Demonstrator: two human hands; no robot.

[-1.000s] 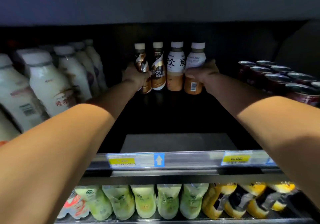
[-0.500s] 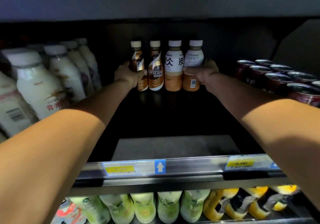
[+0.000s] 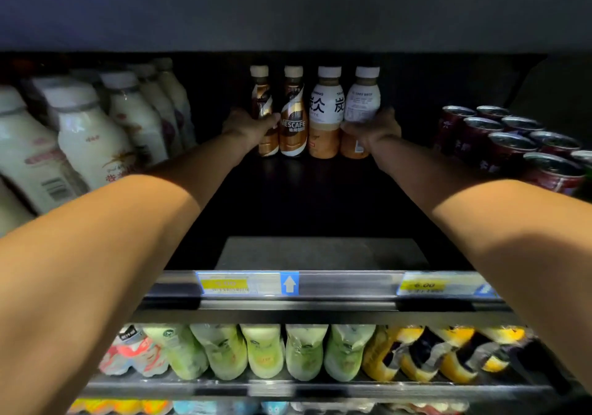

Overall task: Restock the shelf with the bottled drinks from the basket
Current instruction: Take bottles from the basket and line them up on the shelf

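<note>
A person is reaching both arms deep into a dark store shelf, where four small coffee bottles are standing upright in a tight row at the back. The left hand is wrapping around the lower body of the leftmost brown bottle, fingers curled closed on it; the right hand is clasping the rightmost white-labelled bottle the same way, low on its body. Between them the Nescafe bottle and a second white-labelled bottle are standing untouched, shoulder to shoulder with their neighbours.

These look like full plastic bottles: stiff, moderately weighty for their size, and sleeved in glossy wrap that is likely slick. A grip around the waist, below the shoulder, looks the safest hold; the narrow capped necks are offering little purchase. Being tall and slim, they are probably tipping easily if nudged sideways.

Crowding the left side are rows of larger milky bottles, and a block of red cans is sitting near on the right, so both forearms are working in a narrow lane. The open dark floor in front of the row is giving space for more stock. A price rail with yellow tags is edging the shelf front, above rows of green and yellow drinks below. The basket is not showing in view.
</note>
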